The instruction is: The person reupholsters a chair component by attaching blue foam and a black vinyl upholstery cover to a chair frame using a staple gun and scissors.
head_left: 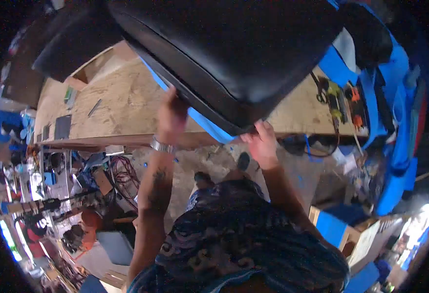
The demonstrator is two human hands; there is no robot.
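A large black leather-like upholstered piece (pixel 253 53) leans over the wooden workbench (pixel 131 102), its seamed edge turned toward me. Along its underside shows a strip of blue fabric (pixel 207 126). My left hand (pixel 172 115) is closed on the near edge, left of the corner, with the fingertips partly hidden behind it. At the near corner my right hand (pixel 261 140) pinches the black covering between thumb and fingers. What lies beneath the piece is mostly hidden.
Scissors (pixel 321 93) and orange-and-yellow hand tools (pixel 355 105) lie at the bench's right side. Blue fabric (pixel 395 127) hangs beyond them. A dark flat square (pixel 63 127) rests at the bench's left end. Tangled cords (pixel 124 173) lie below on the left.
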